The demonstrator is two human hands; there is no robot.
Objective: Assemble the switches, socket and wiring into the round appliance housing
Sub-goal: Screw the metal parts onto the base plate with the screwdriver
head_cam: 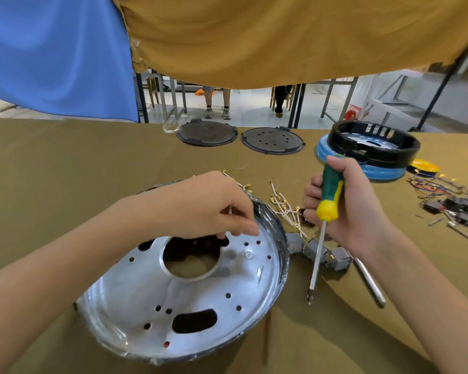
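the left hand pinches something tiny over the round housing — a screw, i guess — while the right hand holds the screwdriver, which must tighten it next.

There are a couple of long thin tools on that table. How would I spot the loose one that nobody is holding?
Start at the big silver housing and look right, past the right hand gripping the screwdriver. The metal rod lies flat on the cloth just beyond the screwdriver's tip. Unlike the screwdriver, it is plain silver with no green and yellow handle.
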